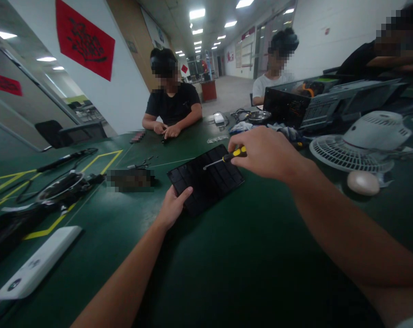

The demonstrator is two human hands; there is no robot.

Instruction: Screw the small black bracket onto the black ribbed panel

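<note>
A flat black rectangular panel [213,184], marked off in a grid of blocks, is tilted above the green table. My left hand [172,205] grips its near left corner, thumb on top and the other fingers mostly hidden beneath. In my right hand [264,152] is a screwdriver [234,155] with a yellow and black handle, pinched between thumb and fingers. Its metal shaft slants down to the left, and the tip is over the middle of the panel. Whether the tip touches the surface I cannot tell.
On the right stand a white fan [374,132], a pale computer mouse [363,182] and an opened metal case [350,102]. A white slab-shaped device [38,262] and black cables [59,187] lie left on the green table [206,278]. Several people sit around it, one across from me.
</note>
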